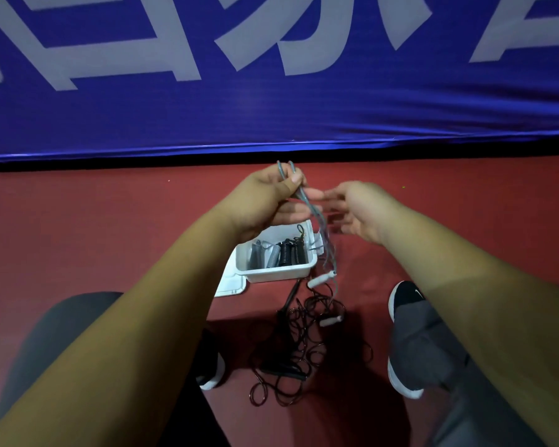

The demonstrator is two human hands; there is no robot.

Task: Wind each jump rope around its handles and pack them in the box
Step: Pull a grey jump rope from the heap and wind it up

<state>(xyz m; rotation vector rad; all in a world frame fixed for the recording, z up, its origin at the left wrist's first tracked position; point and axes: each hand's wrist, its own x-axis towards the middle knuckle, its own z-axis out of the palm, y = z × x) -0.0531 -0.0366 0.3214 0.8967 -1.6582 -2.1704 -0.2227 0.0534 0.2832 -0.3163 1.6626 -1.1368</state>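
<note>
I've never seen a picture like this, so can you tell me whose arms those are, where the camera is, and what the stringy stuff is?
No machine here: those are a person's own arms. The camera sits on their head and looks down, so you see what they see. The left hand pinches a grey jump rope; its white handles are down near the red floor. The right hand is open beside it, a bit blurred. Below stands a white box with wound ropes inside. A dark rope lies tangled on the floor between the person's shoes.
</note>
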